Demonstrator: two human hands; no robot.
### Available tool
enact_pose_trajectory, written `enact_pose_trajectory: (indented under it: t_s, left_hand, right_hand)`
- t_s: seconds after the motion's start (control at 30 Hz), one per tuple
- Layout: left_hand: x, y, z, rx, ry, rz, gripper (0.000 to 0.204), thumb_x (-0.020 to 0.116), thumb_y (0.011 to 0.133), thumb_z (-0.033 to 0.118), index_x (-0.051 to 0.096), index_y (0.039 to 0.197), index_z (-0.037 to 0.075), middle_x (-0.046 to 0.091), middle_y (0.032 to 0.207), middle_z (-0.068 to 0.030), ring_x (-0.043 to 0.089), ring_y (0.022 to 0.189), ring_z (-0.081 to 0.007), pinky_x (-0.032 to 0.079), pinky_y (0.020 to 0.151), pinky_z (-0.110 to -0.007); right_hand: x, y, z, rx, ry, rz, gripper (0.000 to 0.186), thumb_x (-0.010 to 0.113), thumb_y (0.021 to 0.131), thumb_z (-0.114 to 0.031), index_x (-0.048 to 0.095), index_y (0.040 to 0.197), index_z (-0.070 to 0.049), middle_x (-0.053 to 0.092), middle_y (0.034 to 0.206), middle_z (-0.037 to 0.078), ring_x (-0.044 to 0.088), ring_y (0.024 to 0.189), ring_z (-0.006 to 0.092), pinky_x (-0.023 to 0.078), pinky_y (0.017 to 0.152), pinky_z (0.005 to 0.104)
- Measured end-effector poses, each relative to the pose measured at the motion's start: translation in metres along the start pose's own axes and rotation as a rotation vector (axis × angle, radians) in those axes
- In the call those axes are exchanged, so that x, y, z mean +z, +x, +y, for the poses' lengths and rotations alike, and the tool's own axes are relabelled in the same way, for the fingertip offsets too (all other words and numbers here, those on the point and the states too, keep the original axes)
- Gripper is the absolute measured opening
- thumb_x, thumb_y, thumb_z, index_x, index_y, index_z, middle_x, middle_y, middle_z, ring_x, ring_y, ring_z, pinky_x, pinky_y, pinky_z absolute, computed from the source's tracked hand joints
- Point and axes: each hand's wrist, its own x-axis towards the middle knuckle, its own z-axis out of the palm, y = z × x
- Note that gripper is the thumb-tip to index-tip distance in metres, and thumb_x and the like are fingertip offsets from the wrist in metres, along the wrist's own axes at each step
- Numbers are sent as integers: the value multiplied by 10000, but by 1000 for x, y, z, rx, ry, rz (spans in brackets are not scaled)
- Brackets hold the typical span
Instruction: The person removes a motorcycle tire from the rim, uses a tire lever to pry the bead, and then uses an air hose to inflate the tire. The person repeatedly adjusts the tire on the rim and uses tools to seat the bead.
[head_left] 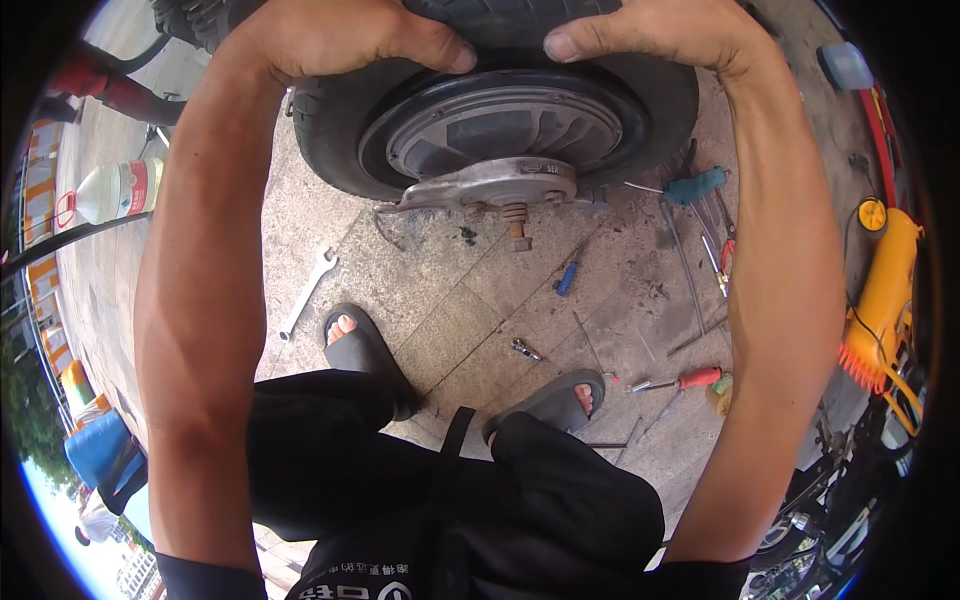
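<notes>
A black scooter tire [325,140] stands in front of me, mounted around a grey hub motor [450,130]. My left hand [350,38] grips the tire's upper left, its thumb pressed on the sidewall. On the upper right, my right hand [660,38] grips it the same way. The two thumbs point at each other with a gap between them. Most of the other fingers are hidden beyond the tire or out of frame. A grey metal arm [480,183] crosses the hub's near face, and a threaded axle with a nut [517,228] sticks out toward me.
Around my sandals lie a wrench [308,293], a blue-handled screwdriver [568,279], a small ratchet [525,349] and a red-handled screwdriver [697,378]. Thin rods and a teal rag [695,187] are at right. Beyond my right arm sits a yellow air tank [888,280]; at left, a clear jug [108,192].
</notes>
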Motion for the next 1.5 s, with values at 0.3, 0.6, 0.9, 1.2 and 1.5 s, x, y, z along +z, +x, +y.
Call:
enact_pose_trajectory:
  t_s: [0.3,0.6,0.9,1.2,1.5]
  left_hand:
    - [-12,18,-15,13,-92,-92,491,841,756,40,671,1201,-79,743,1086,-80,666,1014,-167,514,943,-291]
    - [-11,21,-16,30,-242,-142,524,834,735,6,665,1223,-86,743,1106,-102,671,1031,-183,519,962,-293]
    - [-8,20,-8,-6,-156,-120,521,852,722,30,669,1197,-75,738,1088,-91,671,1013,-181,522,949,-292]
    - [0,13,-4,77,-69,-105,481,902,764,124,685,1157,-49,738,1041,-50,660,977,-145,519,913,-283]
    - [6,-1,-4,89,-128,-42,465,903,788,166,699,1153,-36,735,1028,-40,661,1001,-147,515,936,-298]
  right_hand:
    - [-1,24,4,-107,204,-84,770,907,702,-125,601,1385,56,679,1311,128,613,1208,195,453,1078,307]
    - [-6,8,-2,-46,365,-108,721,891,696,-68,629,1359,45,712,1251,124,644,1160,199,471,1068,305]
    - [5,21,28,-300,115,72,744,908,714,-166,622,1369,40,674,1325,147,630,1183,196,474,1066,314]
    - [28,-11,16,-145,97,347,742,858,788,-529,683,1225,45,730,1151,184,685,1094,257,519,977,367]
    - [25,-14,-2,-166,-67,293,575,826,827,-499,729,1099,-3,746,976,204,722,938,307,548,842,404]
